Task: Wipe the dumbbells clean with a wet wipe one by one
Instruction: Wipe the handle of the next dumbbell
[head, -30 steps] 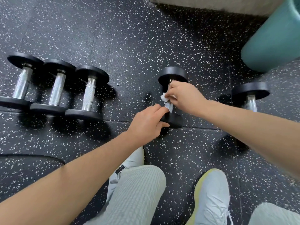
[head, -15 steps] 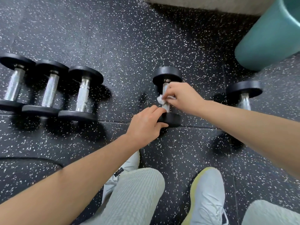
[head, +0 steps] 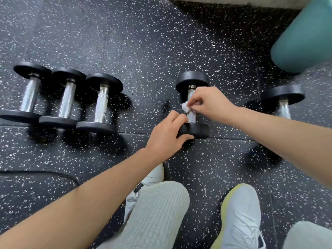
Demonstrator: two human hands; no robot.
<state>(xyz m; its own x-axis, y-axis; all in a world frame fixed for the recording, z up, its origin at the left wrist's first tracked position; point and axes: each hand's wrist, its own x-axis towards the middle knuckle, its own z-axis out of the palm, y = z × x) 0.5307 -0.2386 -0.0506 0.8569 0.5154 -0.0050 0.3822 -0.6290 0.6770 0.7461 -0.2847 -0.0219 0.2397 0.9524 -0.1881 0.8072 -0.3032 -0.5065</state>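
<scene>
A black dumbbell with a chrome handle (head: 192, 83) lies on the speckled rubber floor at the centre. My left hand (head: 168, 133) grips its near black head, fingers curled over the rim. My right hand (head: 210, 103) pinches a small white wet wipe (head: 185, 107) against the chrome handle, about halfway along it. Three more dumbbells (head: 100, 103) lie side by side at the left. A fifth dumbbell (head: 283, 95) lies at the right, its near end hidden behind my right forearm.
A teal cylinder (head: 305, 38) stands at the top right. A pale wall base (head: 233, 1) runs along the top edge. My knee and two white shoes (head: 240, 218) fill the bottom centre. A floor-mat seam (head: 134, 133) runs under the dumbbells.
My right hand with the wipe has slid a little along the chrome handle. My left hand keeps hold of the near head. The camera has shifted slightly.
</scene>
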